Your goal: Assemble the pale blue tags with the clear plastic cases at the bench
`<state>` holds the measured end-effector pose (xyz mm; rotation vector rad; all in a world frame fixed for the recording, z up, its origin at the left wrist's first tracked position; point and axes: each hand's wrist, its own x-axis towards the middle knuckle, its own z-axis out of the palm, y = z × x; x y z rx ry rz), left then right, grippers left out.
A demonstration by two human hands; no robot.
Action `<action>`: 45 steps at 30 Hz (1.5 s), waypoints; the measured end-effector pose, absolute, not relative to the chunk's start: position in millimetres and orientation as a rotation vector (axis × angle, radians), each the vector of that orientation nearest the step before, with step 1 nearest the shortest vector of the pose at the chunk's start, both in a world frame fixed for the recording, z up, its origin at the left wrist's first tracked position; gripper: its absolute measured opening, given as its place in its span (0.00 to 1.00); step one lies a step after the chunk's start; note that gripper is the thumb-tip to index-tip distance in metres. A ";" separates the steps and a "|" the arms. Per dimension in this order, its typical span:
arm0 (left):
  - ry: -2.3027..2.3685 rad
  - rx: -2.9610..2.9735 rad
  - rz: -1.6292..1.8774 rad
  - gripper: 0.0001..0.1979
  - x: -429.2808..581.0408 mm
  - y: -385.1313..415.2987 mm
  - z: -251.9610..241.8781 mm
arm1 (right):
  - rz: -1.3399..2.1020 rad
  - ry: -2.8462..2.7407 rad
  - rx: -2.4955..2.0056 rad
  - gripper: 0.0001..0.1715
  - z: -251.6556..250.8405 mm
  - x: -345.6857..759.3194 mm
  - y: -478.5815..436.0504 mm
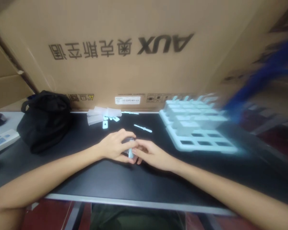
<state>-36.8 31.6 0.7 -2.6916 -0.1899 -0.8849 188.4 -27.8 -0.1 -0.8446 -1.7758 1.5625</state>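
Note:
Both my hands meet at the middle of the black table (124, 182). My left hand (115, 145) curls its fingers round a small clear-and-white plastic piece (130, 150). My right hand (151, 155) pinches the same piece from the right side. A thin white plastic strip (143, 128) lies on the table just beyond my fingers. Farther back lie several pale plastic sleeves and small white parts (103, 115).
A white moulded tray (201, 145) holding several white blocks sits at the right. A black bag (45, 119) stands at the left, beside a white device (1, 140). A large cardboard box (139, 48) walls the back. Something blue and blurred (261, 78) is at upper right.

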 end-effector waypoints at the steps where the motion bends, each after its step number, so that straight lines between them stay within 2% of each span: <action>1: -0.198 -2.693 -0.871 0.29 -36.4 31.1 1.6 | 1.512 -1.834 -0.862 0.27 1.0 189.2 -26.8; 4: -0.184 -2.677 -0.837 0.24 -35.6 30.6 2.6 | 1.243 -2.096 -0.932 0.21 8.9 194.6 -24.2; 8: -0.169 -2.618 -0.761 0.21 -36.0 30.8 3.5 | 0.313 -2.545 -1.025 0.13 17.0 209.1 -20.4; 10: -0.182 -2.619 -0.718 0.20 -36.6 30.6 4.6 | -0.045 -2.594 -1.078 0.15 14.4 217.8 -15.7; 13: -0.195 -2.647 -0.671 0.20 -37.4 30.0 6.2 | -0.242 -2.549 -1.205 0.24 5.1 227.6 -4.7; 15: -0.193 -2.675 -0.642 0.22 -37.5 29.9 6.6 | -0.298 -2.539 -1.303 0.24 0.5 229.6 1.6; 24: -0.178 -2.824 -0.711 0.30 -36.7 35.6 2.1 | -0.322 -2.586 -1.408 0.09 11.8 219.4 -1.0; 33: -0.045 -2.789 -0.775 0.15 -36.1 36.3 -2.3 | -0.218 -2.592 -1.599 0.11 20.9 223.0 -6.1; 39: -0.154 -2.882 -0.768 0.20 -36.1 34.8 -3.6 | -0.161 -2.651 -1.669 0.14 27.0 219.7 -10.6; 45: -0.256 -2.943 -0.709 0.19 -37.1 34.0 -4.8 | -0.107 -2.656 -1.696 0.13 28.8 219.5 -11.5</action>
